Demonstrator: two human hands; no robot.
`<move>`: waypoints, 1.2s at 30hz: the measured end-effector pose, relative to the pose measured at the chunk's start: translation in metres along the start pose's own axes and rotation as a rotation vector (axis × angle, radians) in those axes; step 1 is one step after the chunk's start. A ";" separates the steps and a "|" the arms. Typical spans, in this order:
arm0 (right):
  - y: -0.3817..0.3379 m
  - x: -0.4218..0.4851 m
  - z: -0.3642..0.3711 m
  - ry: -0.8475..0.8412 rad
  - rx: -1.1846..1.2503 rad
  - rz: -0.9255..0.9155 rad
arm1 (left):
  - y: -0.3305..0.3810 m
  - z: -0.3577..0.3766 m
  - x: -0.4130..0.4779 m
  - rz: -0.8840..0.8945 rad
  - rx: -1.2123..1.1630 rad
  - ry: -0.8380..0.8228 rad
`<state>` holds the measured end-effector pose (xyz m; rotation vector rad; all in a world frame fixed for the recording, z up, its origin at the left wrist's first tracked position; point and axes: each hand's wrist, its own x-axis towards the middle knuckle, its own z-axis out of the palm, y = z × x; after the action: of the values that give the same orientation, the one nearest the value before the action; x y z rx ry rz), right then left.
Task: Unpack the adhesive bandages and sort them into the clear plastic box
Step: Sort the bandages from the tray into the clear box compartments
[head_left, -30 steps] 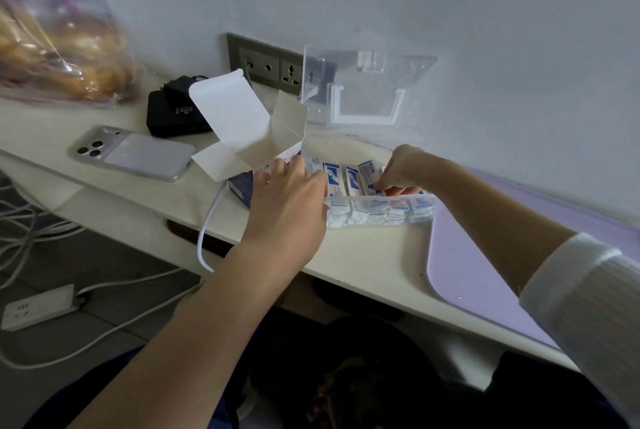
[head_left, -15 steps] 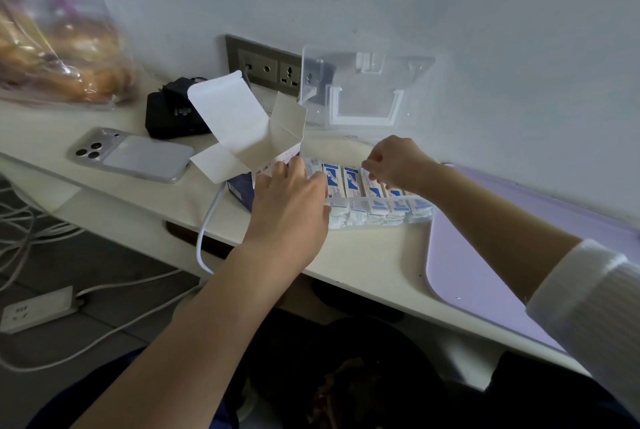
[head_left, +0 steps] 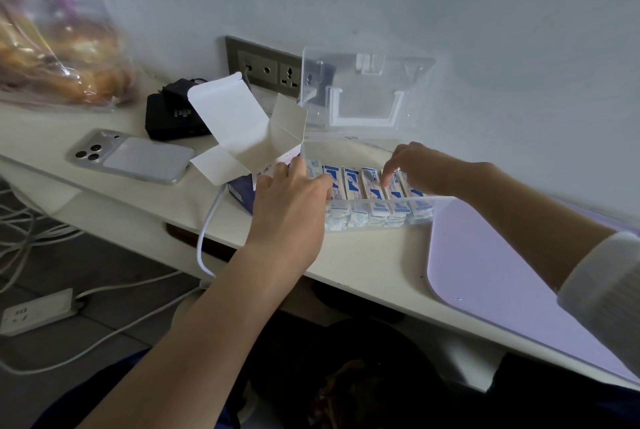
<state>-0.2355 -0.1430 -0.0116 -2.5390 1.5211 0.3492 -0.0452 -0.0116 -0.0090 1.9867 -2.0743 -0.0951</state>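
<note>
over clear box (head_left: 363, 200), right hand (head_left: 420, 168) touching bandages (head_left: 351, 182), left hand (head_left: 291, 201) beside

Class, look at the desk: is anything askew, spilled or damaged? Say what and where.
Nothing stands out. The bandages stand in an even row in the clear box, its lid standing open. The carton beside it has its flaps open, untorn; nothing has spilled.
</note>
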 end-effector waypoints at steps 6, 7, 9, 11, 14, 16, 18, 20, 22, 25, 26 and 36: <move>0.009 -0.005 -0.007 0.015 -0.139 -0.012 | 0.000 0.000 0.000 -0.003 -0.003 0.005; 0.010 -0.006 -0.008 -0.004 -0.153 -0.026 | 0.000 0.000 0.000 -0.004 -0.002 0.006; 0.011 -0.007 -0.009 -0.036 -0.178 -0.046 | 0.001 0.000 0.000 -0.005 -0.006 0.009; 0.010 -0.008 -0.010 -0.047 -0.197 -0.054 | 0.001 0.000 0.000 -0.006 -0.008 0.010; 0.009 -0.006 -0.010 -0.072 -0.199 -0.054 | 0.001 -0.001 0.000 -0.003 -0.009 0.011; 0.008 -0.004 -0.009 -0.051 -0.139 -0.040 | 0.001 0.000 0.000 -0.004 -0.013 0.013; 0.006 -0.001 -0.007 -0.018 -0.098 -0.056 | 0.001 0.000 -0.001 -0.007 -0.014 0.012; 0.003 0.001 -0.004 -0.028 -0.082 -0.086 | 0.001 -0.001 -0.001 -0.008 -0.014 0.010; 0.000 0.001 -0.003 -0.050 -0.067 -0.095 | 0.002 -0.002 -0.001 -0.009 -0.020 0.010; -0.005 0.000 -0.004 -0.054 -0.065 -0.106 | 0.001 -0.001 -0.001 -0.009 -0.040 0.012; -0.006 -0.001 -0.005 -0.052 -0.063 -0.108 | 0.001 -0.001 -0.001 -0.010 -0.053 0.011; -0.012 -0.004 -0.006 -0.015 0.262 0.049 | 0.002 0.001 -0.001 -0.020 -0.087 0.019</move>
<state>-0.2262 -0.1356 -0.0050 -2.2962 1.5156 0.1627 -0.0469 -0.0106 -0.0094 1.9495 -2.0033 -0.1670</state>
